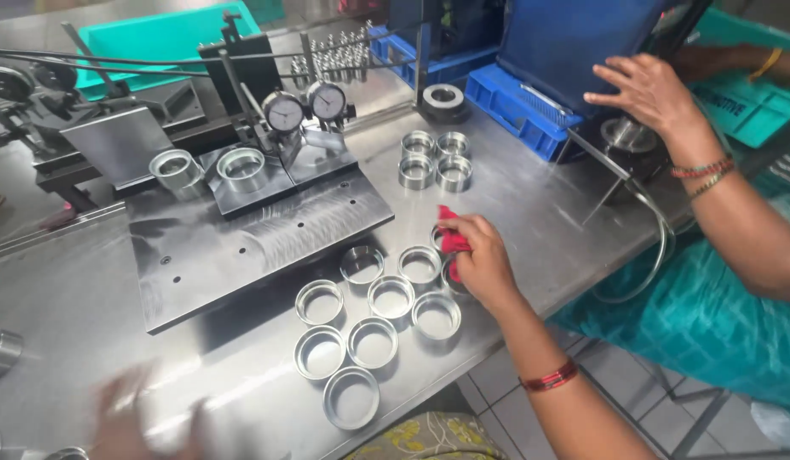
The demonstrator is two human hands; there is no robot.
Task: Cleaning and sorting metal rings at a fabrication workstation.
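My right hand is shut on a red cloth and presses it onto a metal ring on the steel table. Several shallow silver rings lie in a cluster just left of that hand. My left hand is a motion blur at the bottom left over the table; whether it holds anything cannot be told. A red bangle circles my right forearm.
A gauge fixture with two dial indicators stands on a dark plate, with two rings beside it. More rings sit behind. A co-worker in teal rests a hand by a blue crate.
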